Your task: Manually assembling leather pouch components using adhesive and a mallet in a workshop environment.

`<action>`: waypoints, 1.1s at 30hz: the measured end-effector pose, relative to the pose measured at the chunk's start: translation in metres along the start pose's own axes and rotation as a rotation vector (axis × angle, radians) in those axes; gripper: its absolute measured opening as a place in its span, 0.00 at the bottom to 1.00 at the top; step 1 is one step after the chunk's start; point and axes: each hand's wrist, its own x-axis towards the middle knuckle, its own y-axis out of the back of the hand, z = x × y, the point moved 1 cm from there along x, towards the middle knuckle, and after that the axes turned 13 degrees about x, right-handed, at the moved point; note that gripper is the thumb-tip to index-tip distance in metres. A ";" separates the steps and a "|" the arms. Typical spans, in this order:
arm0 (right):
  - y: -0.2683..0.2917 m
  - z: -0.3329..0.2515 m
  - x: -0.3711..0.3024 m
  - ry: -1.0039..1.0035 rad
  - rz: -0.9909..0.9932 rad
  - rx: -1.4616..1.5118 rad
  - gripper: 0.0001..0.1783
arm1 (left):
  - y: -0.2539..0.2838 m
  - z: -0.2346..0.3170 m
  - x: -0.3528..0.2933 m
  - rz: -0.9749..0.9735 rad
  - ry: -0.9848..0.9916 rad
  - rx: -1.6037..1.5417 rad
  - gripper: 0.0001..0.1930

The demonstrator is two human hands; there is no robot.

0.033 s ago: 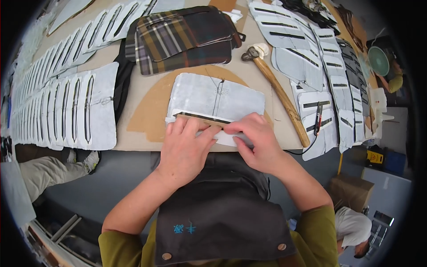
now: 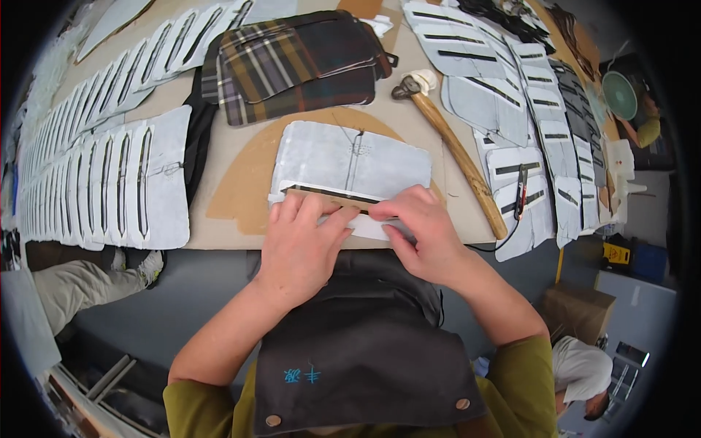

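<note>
A pale grey-white bag panel (image 2: 321,157) lies in front of me on a tan, curved board (image 2: 237,182). A dark slit (image 2: 350,196) runs across its lower part, with a narrow tan strip (image 2: 321,196) along it. My left hand (image 2: 303,244) presses its bent fingers along this strip, thumb and index finger close together. From the other side my right hand (image 2: 423,233) meets it, index finger at the strip's end and thumb against the white lower flap (image 2: 371,228). My fingers hide part of the slit and the near edge.
Plaid panels (image 2: 292,62) are stacked beyond the work. A wooden-handled hammer (image 2: 460,150) and a red-and-black cutter (image 2: 521,191) lie to the right. Rows of slitted white panels (image 2: 164,208) cover both sides. Other people stand at the left and right.
</note>
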 end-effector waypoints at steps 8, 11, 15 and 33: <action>0.013 0.011 -0.025 -0.106 0.169 0.118 0.24 | 0.005 0.015 0.012 -0.022 -0.016 -0.028 0.16; 0.009 0.011 -0.024 -0.089 0.165 0.135 0.24 | -0.009 0.030 0.019 -0.003 -0.033 -0.184 0.16; 0.011 0.015 -0.027 -0.062 0.179 0.130 0.22 | -0.013 0.030 0.020 -0.041 -0.082 -0.135 0.16; -0.022 -0.004 0.012 -0.063 0.202 0.243 0.26 | 0.009 -0.014 -0.014 0.130 0.064 -0.168 0.13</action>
